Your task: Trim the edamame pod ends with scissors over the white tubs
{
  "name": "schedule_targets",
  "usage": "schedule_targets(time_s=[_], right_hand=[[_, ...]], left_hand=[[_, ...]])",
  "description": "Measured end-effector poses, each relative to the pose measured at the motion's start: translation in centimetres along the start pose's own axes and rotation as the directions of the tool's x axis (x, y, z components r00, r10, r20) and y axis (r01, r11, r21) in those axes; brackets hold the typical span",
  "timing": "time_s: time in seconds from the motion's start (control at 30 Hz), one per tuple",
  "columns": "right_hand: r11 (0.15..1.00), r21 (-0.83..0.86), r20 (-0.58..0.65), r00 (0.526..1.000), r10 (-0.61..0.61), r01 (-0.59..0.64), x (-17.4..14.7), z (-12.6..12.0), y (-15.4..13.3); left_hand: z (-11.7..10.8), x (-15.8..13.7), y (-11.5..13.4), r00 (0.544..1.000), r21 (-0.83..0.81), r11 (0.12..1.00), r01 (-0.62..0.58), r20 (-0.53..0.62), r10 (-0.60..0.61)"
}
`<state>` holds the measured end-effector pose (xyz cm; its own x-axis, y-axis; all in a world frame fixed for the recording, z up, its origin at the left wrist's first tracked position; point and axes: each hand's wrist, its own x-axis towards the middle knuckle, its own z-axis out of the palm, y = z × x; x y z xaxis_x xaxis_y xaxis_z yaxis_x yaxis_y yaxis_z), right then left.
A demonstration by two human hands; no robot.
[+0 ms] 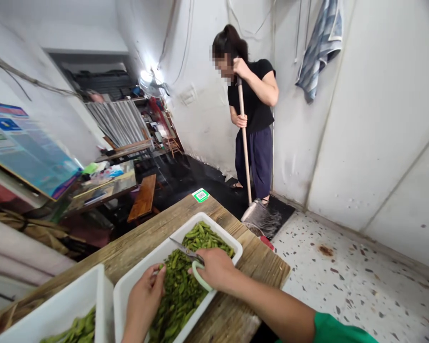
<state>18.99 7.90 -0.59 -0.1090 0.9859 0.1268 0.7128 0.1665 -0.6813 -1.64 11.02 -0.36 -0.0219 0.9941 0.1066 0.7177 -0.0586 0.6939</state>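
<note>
My right hand [216, 269] is closed around the pale green handle of a pair of scissors [197, 267], whose blades stand apart and point up and left. Beneath them is a white plastic tray [236, 240] filled with green soybean pods [182, 281]. Over the tray's left side, my left hand [146, 295] pinches a pod [160, 267] between thumb and fingers; only a small bit of it shows. A second white bin [100, 305] stands to the left with more green pods [81, 328] in it.
Both containers rest on a wooden table [271, 267] with a QR-code card [200, 195] at its far corner. Beyond it, a person [252, 105] holds a mop [246, 143] to the floor. A wooden bench [143, 195] and a cluttered table [107, 183] stand farther left.
</note>
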Motion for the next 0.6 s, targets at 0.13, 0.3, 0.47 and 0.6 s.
schedule_targets(time_s=[0.13, 0.3, 0.47, 0.6], right_hand=[[0.996, 0.006, -0.082, 0.993, -0.084, 0.085, 0.1, 0.3, 0.2], [0.986, 0.127, -0.028, 0.994, -0.108, 0.111, 0.0, -1.0, -0.1], [0.945, 0.288, 0.17, 0.962, -0.212, 0.157, -1.7, -4.4, -1.2], [0.953, 0.233, 0.257, 0.933, -0.25, 0.192, -3.0, -6.2, -2.1]], left_hand=[[-0.1, -0.4, 0.3, 0.997, -0.204, 0.979, 0.031, -0.056, -0.043], [-0.1, -1.0, 1.0, 0.978, -0.76, 0.615, 0.209, 0.174, -0.117], [-0.4, -2.9, 3.3, 0.977, -0.915, 0.346, 0.207, 0.176, -0.119], [-0.6, -4.4, 5.4, 0.984, -0.947, 0.284, 0.148, 0.113, -0.139]])
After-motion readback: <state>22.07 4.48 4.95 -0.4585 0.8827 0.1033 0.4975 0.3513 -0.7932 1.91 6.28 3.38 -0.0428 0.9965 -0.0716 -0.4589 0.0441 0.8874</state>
